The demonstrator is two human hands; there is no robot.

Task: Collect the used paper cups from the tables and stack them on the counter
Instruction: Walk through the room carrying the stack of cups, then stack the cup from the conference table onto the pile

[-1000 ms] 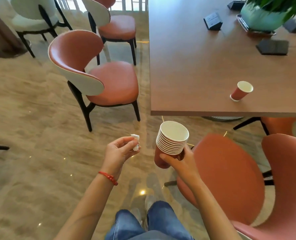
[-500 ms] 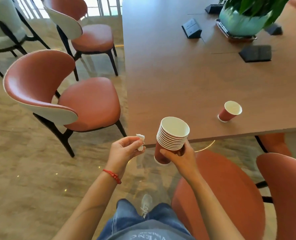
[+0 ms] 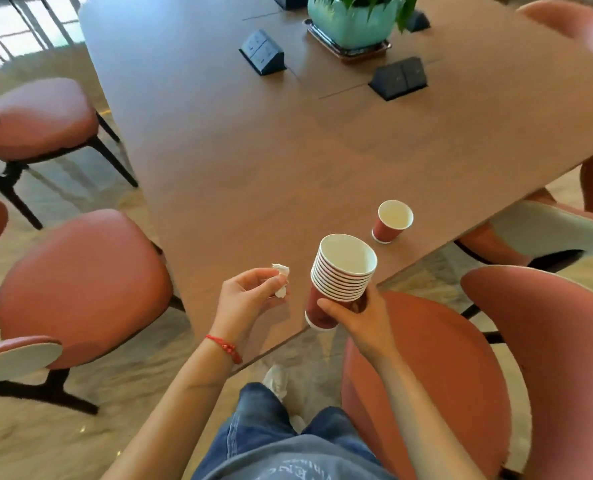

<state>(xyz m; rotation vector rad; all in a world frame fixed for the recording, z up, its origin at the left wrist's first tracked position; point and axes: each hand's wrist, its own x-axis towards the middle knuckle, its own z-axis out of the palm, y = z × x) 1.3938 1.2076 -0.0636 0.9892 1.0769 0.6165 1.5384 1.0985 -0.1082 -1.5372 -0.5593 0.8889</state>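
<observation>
1. Head view: a stack of red paper cups point(image 3: 341, 277), nested one inside another with white insides, is gripped by the right hand point(image 3: 364, 315), whose fingers and thumb are curled round its lower part. The stack is held tilted above the near edge of the table point(image 3: 253, 150); nothing is seen inside the top cup.
2. A single red paper cup point(image 3: 392, 221) is stood upright on the table close to its near edge, just beyond the held stack and apart from it. Its white inside appears empty.
3. A small crumpled white tissue point(image 3: 281, 278) is pinched by the left hand point(image 3: 250, 296) between thumb and curled fingers, over the table's near corner. A red bracelet point(image 3: 225, 348) is worn on that wrist.
4. Towards the far end of the table, a green plant in a teal pot point(image 3: 350, 24) is set on a dark tray, with dark socket boxes point(image 3: 262, 53) placed around it.
5. Red-seated chairs point(image 3: 80, 285) are placed along both sides of the table.
</observation>
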